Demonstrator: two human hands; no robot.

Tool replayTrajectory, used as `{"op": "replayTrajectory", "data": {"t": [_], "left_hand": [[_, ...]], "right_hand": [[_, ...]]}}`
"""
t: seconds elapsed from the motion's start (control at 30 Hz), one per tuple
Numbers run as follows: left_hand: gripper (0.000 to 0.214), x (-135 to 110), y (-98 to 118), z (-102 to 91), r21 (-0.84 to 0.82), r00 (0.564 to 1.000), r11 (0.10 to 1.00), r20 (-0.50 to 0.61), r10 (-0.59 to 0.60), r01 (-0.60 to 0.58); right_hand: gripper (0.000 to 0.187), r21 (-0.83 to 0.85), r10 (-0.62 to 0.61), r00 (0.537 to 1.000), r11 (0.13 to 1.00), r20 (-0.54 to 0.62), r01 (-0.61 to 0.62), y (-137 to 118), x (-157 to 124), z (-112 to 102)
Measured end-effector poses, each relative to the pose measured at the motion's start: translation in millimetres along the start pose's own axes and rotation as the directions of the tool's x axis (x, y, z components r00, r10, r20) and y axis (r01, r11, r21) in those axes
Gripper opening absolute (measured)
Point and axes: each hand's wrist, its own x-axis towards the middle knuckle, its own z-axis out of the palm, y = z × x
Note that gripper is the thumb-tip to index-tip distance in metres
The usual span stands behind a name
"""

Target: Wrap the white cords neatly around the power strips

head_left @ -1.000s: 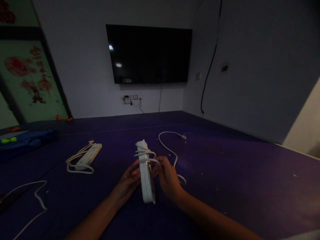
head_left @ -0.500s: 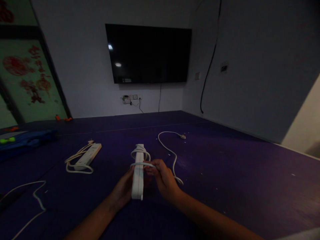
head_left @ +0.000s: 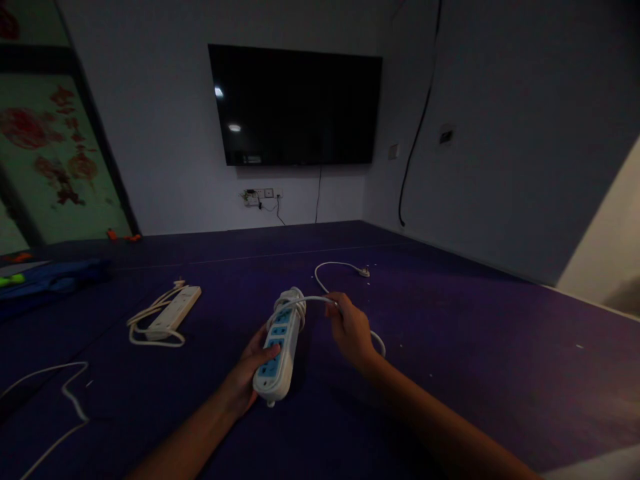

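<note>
My left hand (head_left: pixel 250 370) is closed around the lower part of a white power strip (head_left: pixel 286 365) with blue sockets, its thumb lying across the socket face. The strip is tilted, sockets facing up and to the left. Several turns of white cord (head_left: pixel 300 308) wrap its far end. To the right, my right hand (head_left: pixel 353 330) pinches the cord, which stretches from the strip to the fingers. From there the cord runs down behind the hand and curves over the purple surface to a plug (head_left: pixel 365 272).
Left lies a second white power strip (head_left: pixel 176 312) with its cord loosely around it. A loose white cable (head_left: pixel 75 400) is at the lower left, blue cloth (head_left: pixel 65 275) behind it. A television (head_left: pixel 300 107) hangs on the wall above the purple surface (head_left: pixel 475 347).
The power strip has turned so its blue sockets show instead of its narrow side. My right hand has moved right and up, away from the strip, drawing the cord out with it.
</note>
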Motion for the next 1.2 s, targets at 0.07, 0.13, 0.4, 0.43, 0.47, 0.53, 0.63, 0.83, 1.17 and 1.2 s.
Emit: {"op": "replayTrajectory", "data": {"t": [0.07, 0.13, 0.4, 0.43, 0.47, 0.53, 0.63, 0.83, 1.17, 1.2], "left_hand": [[0.071, 1.2, -0.9, -0.2, 0.001, 1.000, 1.000, -0.016, 0.002, -0.002], [0.076, 2.6, -1.4, -0.5, 0.012, 1.000, 1.000, -0.024, -0.010, 0.010], [0.094, 5.1, -4.3, 1.2, 0.063, 0.999, 0.997, 0.011, -0.050, 0.049], [0.094, 5.4, -4.9, 1.3, 0.069, 0.999, 0.997, 0.003, -0.043, 0.042], [0.093, 5.7, -5.5, 1.3, 0.075, 0.999, 0.996, -0.011, -0.036, 0.037], [0.092, 6.2, -6.5, 1.1, 0.091, 0.999, 0.995, -0.042, -0.027, 0.031], [0.093, 7.0, -7.4, 0.3, 0.113, 0.998, 0.993, -0.062, -0.016, 0.023], [0.095, 6.3, -8.5, -2.2, 0.187, 1.000, 0.982, 0.000, -0.028, 0.027], [0.106, 3.1, -11.4, 1.7, 0.216, 0.999, 0.976, 0.031, 0.016, -0.023], [0.107, 2.2, -11.4, 2.6, 0.203, 1.000, 0.979, 0.017, 0.021, -0.024]], "right_hand": [[0.023, -0.141, 0.012, 1.000, 0.990, 0.003, -0.012, 10.5, 5.9, -3.4], [0.024, -0.254, 0.045, 0.999, 0.966, -0.016, -0.048, 20.6, 11.4, -6.5], [0.029, -0.409, 0.063, 0.993, 0.907, -0.103, -0.099, 40.1, 20.7, -13.9], [0.030, -0.424, 0.048, 0.996, 0.902, -0.076, -0.076, 41.1, 20.5, -13.7], [0.030, -0.440, 0.035, 0.999, 0.897, -0.042, -0.050, 42.2, 20.3, -13.3], [0.033, -0.469, 0.012, 0.999, 0.883, 0.033, 0.005, 45.1, 19.6, -11.8], [0.040, -0.489, -0.045, 0.994, 0.868, 0.101, 0.089, 50.0, 19.0, -8.9], [0.060, -0.447, -0.289, 0.949, 0.837, 0.126, 0.315, 45.2, 17.2, -5.2], [0.029, -0.349, -0.564, 0.817, 0.746, 0.123, 0.568, -10.3, 0.1, -6.9], [0.027, -0.338, -0.575, 0.810, 0.745, 0.112, 0.575, -13.9, -1.8, -7.1]]}}
